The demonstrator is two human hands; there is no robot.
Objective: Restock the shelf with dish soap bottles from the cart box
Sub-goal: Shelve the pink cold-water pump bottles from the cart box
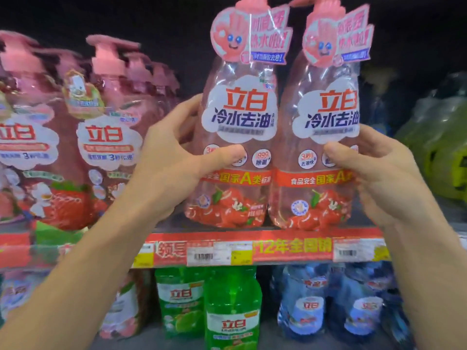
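The left hand (177, 157) and right hand (379, 173) grip 2 pink bottles (275, 137) (wrapped together) above the shelf (290, 248).

Pump tops of the twin-pack of pink dish soap bottles (275, 152) run off the frame at 12 o'clock. The left hand (174, 162) hides its fingers behind the pack — only the thumb shows in front — and the right hand (374, 173) covers the label's edge at 3 o'clock. At 9 o'clock, blurred strawberry bottles (75, 152) leave small print unreadable. Shelf price tags (207, 255) are too smeared to read, and wrapped green goods (439, 152) at 3 o'clock stay indistinct.
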